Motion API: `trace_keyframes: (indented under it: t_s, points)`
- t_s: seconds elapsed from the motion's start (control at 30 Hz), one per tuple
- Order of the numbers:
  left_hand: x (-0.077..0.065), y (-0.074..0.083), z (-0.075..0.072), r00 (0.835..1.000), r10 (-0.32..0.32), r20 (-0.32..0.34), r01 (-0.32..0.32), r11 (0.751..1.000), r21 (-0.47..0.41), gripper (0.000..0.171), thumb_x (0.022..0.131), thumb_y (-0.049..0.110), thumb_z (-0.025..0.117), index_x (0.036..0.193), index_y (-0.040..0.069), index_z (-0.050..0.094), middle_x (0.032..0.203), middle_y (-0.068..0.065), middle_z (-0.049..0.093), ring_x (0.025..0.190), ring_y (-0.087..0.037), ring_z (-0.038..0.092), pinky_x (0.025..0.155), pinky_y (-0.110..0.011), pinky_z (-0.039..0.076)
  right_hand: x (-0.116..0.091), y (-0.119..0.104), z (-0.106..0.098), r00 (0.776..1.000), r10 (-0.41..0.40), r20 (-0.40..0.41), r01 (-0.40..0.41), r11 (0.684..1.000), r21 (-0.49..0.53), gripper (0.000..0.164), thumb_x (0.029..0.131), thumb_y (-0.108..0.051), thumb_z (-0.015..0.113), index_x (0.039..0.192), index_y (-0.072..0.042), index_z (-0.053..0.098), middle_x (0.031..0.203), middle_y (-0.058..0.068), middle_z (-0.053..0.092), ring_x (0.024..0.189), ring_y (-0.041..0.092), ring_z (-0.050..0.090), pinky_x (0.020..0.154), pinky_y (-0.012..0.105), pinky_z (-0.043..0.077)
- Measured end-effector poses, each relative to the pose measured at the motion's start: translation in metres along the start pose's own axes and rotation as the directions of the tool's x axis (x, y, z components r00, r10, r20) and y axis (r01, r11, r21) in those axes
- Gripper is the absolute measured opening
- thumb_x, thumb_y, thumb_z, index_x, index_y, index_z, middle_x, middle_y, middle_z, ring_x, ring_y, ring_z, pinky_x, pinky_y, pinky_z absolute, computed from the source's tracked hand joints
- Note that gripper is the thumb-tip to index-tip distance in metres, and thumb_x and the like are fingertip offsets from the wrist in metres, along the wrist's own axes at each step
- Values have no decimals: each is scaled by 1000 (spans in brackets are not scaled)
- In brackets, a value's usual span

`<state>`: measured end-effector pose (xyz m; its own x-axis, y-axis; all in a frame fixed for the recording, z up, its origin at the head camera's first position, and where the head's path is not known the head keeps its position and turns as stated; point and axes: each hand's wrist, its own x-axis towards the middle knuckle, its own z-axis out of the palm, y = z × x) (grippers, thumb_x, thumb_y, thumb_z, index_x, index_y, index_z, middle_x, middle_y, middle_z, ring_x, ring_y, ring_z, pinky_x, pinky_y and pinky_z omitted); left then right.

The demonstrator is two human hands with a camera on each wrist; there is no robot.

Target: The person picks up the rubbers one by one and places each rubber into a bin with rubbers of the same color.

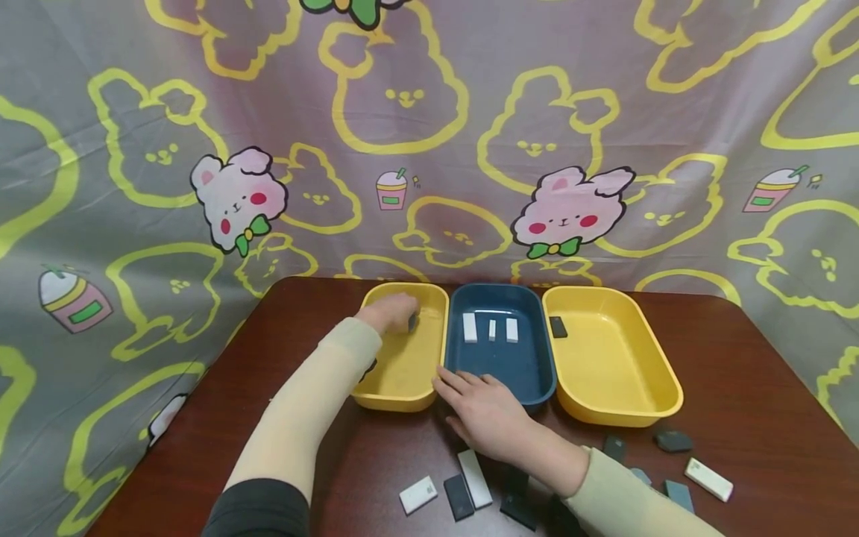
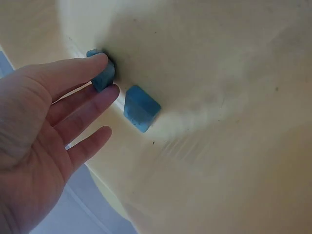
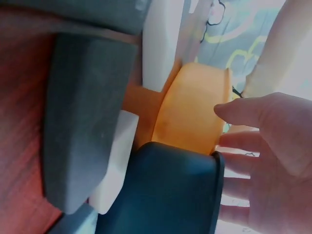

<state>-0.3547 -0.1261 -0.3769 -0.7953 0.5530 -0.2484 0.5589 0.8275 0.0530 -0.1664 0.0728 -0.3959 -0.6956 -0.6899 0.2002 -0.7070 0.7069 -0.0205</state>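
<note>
My left hand [image 1: 392, 312] reaches into the left yellow tray [image 1: 394, 404] at its far end. In the left wrist view, its thumb and fingers pinch a small blue block [image 2: 103, 77] close to the tray wall. A second blue block [image 2: 141, 108] lies on the tray floor beside the fingertips. My right hand [image 1: 486, 414] holds nothing, its fingers extended at the near rims of the left yellow tray and the dark blue tray [image 1: 546, 377]. Three white blocks, among them one wider block [image 1: 470, 327], lie inside the blue tray.
A right yellow tray [image 1: 620, 414] holds a dark block [image 1: 558, 327] at its left side. Under and around the right forearm lie several loose pieces, including a white block [image 1: 418, 494], a black block [image 1: 458, 497] and a grey block [image 1: 678, 494]. A patterned cloth [image 1: 429, 171] hangs behind the table.
</note>
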Motion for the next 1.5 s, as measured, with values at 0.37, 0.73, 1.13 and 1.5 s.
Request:
trace_keyframes:
  t_s: [0.37,0.73,1.13,1.5]
  points:
    - [1,0,4,1000,-7,11,7,1000,13,24,87,-8,55,100,6,68,91,-3,63,82,-19,54,74,-32,42,3,-5,-4,999,28,24,-28,1000,-6,54,89,-27,70,137,-7,56,142,10,51,115,25,59,86,44,50]
    - [-20,-6,-16,999,18,-31,-19,1000,-22,49,89,14,71,134,2,56,131,-12,58,121,-28,53,101,-40,40,1,-4,-4,999,27,17,-27,1000,-6,55,89,-27,70,138,-7,55,142,9,50,113,24,60,84,44,51]
    - [-93,4,-18,974,93,-207,-103,994,-37,42,93,27,66,129,6,60,130,-11,58,117,-27,56,97,-43,44,4,-6,-6,998,39,41,-39,999,1,54,89,-27,70,137,-7,56,141,10,51,111,24,61,84,43,51]
    - [-172,14,6,922,30,-386,-84,989,-125,44,88,30,73,126,10,63,125,-7,61,117,-25,56,96,-44,45,3,-7,-7,999,32,27,-31,999,-13,54,88,-26,71,135,-6,57,139,10,53,108,25,62,82,43,52]
